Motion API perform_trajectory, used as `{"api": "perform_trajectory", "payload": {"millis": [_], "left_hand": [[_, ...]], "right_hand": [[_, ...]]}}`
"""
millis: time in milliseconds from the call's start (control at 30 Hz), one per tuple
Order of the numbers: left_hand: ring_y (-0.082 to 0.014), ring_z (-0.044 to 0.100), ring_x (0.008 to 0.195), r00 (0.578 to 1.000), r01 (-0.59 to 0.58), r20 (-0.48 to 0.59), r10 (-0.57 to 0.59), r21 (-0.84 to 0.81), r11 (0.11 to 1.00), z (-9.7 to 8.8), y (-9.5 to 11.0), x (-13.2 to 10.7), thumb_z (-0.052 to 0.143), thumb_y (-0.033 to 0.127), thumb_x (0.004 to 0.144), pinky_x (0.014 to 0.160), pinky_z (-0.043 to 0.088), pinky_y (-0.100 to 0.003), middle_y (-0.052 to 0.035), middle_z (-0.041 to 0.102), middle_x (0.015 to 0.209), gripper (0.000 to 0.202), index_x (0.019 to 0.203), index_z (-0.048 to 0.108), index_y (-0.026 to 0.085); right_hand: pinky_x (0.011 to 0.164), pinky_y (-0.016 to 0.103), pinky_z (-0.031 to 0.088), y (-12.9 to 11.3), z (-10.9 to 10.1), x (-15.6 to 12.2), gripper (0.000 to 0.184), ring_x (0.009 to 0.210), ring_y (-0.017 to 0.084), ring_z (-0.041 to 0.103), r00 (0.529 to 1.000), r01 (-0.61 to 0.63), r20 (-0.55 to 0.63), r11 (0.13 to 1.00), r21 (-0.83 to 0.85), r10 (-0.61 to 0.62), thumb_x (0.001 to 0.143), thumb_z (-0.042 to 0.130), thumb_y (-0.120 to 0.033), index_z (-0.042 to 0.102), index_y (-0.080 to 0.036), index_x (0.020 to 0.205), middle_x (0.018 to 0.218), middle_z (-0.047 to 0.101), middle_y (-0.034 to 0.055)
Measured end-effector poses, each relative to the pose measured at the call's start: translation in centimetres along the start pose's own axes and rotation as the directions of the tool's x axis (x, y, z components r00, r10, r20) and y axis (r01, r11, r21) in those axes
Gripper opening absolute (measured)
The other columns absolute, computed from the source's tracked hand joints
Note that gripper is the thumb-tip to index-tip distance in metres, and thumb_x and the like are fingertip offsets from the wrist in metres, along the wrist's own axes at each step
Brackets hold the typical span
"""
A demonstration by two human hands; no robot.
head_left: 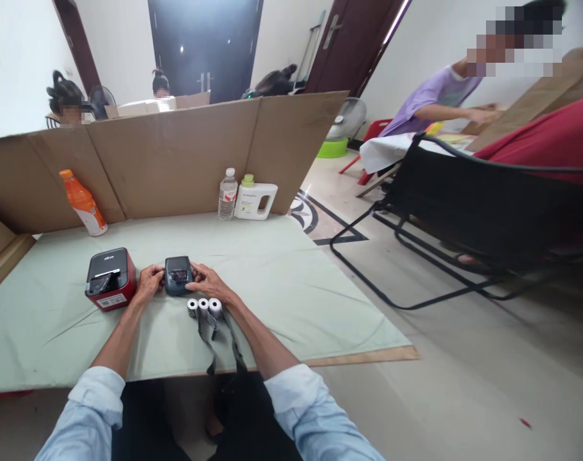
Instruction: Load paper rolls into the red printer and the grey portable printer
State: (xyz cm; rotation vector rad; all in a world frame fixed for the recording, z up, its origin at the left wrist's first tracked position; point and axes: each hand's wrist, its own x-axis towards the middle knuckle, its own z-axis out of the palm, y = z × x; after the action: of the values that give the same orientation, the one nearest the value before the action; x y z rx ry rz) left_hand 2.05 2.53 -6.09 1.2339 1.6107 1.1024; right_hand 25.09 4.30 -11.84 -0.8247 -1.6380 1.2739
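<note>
A small dark portable receipt printer [178,276] rests on the pale green tablecloth between my hands. My left hand [150,282] is closed with bent fingers at the printer's left side, the fingertips against its edge. My right hand [207,283] grips the right side, thumb at the near corner and fingers along the edge. Just below it stand three small white paper rolls [203,305] side by side, with dark strips trailing toward the table's front edge. To the left of my left hand sits a larger red and black label printer [111,279].
A cardboard screen [176,157] runs along the table's back. Before it stand an orange bottle [84,203], a clear water bottle [228,195] and a white jug [255,200]. A black folding chair [464,198] is at right, near a person in purple [428,102]. Other people sit behind the screen.
</note>
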Motion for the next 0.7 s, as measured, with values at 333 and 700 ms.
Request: {"api": "perform_trajectory", "payload": {"millis": [333,700], "left_hand": [[-0.0085,0.051,0.039,0.998,0.058,0.025,-0.058,0.005,0.998,-0.4,0.7,0.0,0.074,0.027,0.079,0.040,0.040,-0.017,0.0044,0.058,0.050,0.016,0.079,0.062,0.015],[-0.0077,0.053,0.039,0.991,0.123,0.054,-0.124,0.010,0.992,-0.5,1.0,0.4,0.074,0.022,0.079,0.040,0.040,-0.015,0.0044,0.061,0.051,0.021,0.097,0.068,0.012]], "right_hand": [[0.078,0.033,0.050,-0.1,0.2,-0.2,0.089,0.076,0.014,0.050,1.000,0.015,0.022,0.999,-0.029,-0.014,0.070,0.087,-0.041,0.055,-0.021,0.151,0.097,0.052,-0.0004],[0.075,0.032,0.049,-0.6,0.3,-0.3,0.090,0.075,0.014,0.050,1.000,0.014,0.019,0.998,-0.065,-0.013,0.068,0.089,-0.043,0.057,-0.020,0.148,0.093,0.051,-0.0018]]}}
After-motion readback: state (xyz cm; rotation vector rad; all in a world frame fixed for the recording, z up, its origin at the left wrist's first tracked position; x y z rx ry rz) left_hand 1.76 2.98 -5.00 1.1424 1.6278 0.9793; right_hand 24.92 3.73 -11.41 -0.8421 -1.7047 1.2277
